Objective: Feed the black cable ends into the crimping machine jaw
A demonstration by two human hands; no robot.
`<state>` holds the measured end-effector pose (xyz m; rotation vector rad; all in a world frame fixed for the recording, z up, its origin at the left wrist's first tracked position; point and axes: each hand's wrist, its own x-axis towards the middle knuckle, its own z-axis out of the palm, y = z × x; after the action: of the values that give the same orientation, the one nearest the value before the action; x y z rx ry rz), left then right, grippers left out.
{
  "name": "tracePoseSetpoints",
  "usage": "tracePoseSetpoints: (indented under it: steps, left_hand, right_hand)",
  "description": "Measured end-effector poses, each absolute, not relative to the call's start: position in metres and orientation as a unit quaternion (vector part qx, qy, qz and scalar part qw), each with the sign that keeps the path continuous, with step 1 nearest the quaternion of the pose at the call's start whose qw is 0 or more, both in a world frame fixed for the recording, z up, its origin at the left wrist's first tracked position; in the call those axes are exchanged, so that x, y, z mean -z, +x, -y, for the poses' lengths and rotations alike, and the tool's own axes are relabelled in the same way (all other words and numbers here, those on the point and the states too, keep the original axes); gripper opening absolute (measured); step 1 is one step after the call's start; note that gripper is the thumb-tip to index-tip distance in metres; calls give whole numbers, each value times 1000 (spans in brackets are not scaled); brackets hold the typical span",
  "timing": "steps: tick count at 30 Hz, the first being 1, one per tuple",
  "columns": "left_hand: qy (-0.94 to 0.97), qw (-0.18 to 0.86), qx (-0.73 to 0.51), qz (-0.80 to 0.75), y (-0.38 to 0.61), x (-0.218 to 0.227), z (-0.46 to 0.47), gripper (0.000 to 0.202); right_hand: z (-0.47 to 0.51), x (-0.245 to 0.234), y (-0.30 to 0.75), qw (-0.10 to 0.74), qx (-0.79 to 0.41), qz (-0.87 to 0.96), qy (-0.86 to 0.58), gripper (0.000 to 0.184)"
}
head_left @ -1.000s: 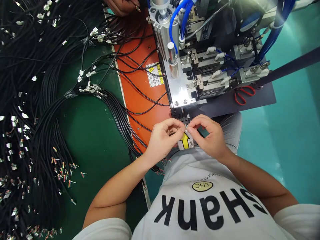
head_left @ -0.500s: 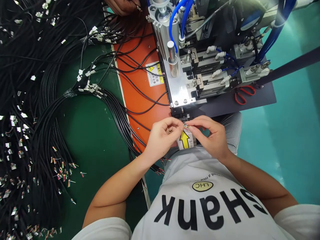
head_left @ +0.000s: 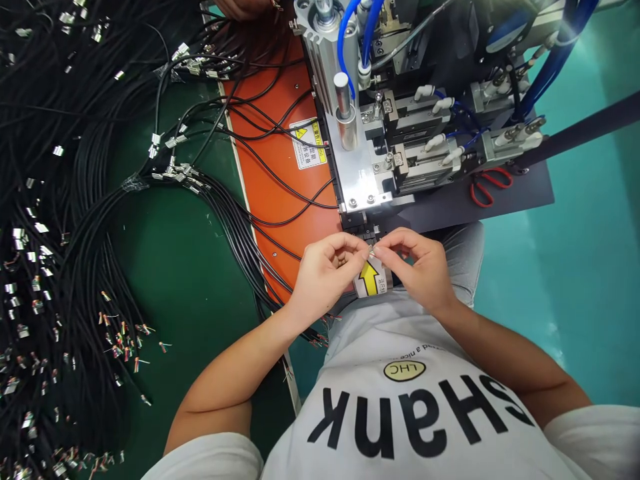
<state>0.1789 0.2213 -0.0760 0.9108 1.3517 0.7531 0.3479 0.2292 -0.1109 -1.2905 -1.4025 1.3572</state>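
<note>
Both hands pinching a small metal terminal (head_left: 371, 249) at the machine's front slot.
My left hand (head_left: 325, 273) and right hand (head_left: 420, 267) meet fingertip to fingertip, closed on it, just above the yellow arrow label (head_left: 369, 279). Red scissors (head_left: 487, 185) at 2 o'clock, black cable bundles (head_left: 100, 220) at 9.

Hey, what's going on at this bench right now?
A person pinches the tip of a thin cable end between the left hand and right hand, just in front of the machine's slot. Bundles of black cables lie on the green mat. Red scissors rest beside the machine.
</note>
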Motion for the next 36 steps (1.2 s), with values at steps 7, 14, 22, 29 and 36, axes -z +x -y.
tracePoseSetpoints:
  steps: [7, 14, 22, 29, 36]
  left_hand:
    - [445, 598, -330, -579, 176, 82, -218, 15]
    - [649, 364, -317, -588, 173, 97, -218, 11]
    - [608, 443, -322, -574, 181, 95, -225, 17]
    - [490, 550, -329, -591, 184, 88, -228, 10]
    - [400, 611, -342, -592, 185, 84, -228, 13]
  right_hand:
    - [-229, 116, 348, 383, -553, 536, -510, 9]
    - [-240, 130, 356, 382, -552, 512, -535, 12]
    - [-245, 124, 357, 403, -523, 562, -498, 8]
    - [-237, 116, 355, 410, -464, 611, -494, 10]
    - [-235, 116, 356, 406, -499, 594, -482, 8]
